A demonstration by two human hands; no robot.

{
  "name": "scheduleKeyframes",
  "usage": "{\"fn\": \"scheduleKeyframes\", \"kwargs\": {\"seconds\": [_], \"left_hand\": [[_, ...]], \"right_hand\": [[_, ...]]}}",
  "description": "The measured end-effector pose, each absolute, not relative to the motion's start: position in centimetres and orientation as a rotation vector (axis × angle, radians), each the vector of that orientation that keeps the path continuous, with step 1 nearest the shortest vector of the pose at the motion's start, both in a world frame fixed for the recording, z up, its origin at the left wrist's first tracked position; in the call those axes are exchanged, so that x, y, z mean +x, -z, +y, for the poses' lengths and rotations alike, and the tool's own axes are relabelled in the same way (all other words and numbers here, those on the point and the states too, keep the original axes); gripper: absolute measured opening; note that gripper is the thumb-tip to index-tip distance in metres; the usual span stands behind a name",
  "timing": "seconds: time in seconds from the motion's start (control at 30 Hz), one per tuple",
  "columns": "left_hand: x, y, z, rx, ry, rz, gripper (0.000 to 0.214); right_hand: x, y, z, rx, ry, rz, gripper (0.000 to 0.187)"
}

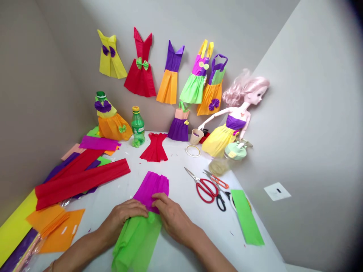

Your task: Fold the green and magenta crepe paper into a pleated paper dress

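Note:
A crepe-paper dress with a magenta top (pixel 151 189) and a gathered green skirt (pixel 136 241) lies on the white table in front of me. My left hand (pixel 127 211) grips its left side at the waist, fingers curled over the join. On the right side, my right hand (pixel 172 215) pinches the magenta paper just above the green, thumb and fingers closed together. The undersides of both grips are hidden. Beyond the dress lies a small red paper dress (pixel 155 147).
Red-handled scissors (pixel 206 190), black-handled scissors (pixel 220 202), an orange cutter (pixel 219 181) and a green paper strip (pixel 246 217) lie right. Red paper strips (pixel 85 180) and orange sheets (pixel 61 230) lie left. A green bottle (pixel 138 126) and doll (pixel 235 117) stand behind; paper dresses hang on the wall.

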State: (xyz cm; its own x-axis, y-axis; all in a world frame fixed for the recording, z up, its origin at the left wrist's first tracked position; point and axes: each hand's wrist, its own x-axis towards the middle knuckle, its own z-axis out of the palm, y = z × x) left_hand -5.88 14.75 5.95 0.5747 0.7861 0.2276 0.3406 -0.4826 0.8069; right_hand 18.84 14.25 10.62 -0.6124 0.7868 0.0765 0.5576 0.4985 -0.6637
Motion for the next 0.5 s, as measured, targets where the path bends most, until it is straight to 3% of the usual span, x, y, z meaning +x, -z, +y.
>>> {"fn": "scheduleKeyframes", "kwargs": {"seconds": [0.23, 0.5], "left_hand": [[-5.3, -6.9, 15.1, 1.937, -0.742, 0.972, 0.028], [-4.6, -7.6, 15.1, 1.810, -0.696, 1.049, 0.030]], "right_hand": [[20.8, -13.6, 13.2, -1.107, -1.038, -2.381, 0.062], [19.0, -11.7, 12.0, -1.373, -0.965, -2.266, 0.037]]}}
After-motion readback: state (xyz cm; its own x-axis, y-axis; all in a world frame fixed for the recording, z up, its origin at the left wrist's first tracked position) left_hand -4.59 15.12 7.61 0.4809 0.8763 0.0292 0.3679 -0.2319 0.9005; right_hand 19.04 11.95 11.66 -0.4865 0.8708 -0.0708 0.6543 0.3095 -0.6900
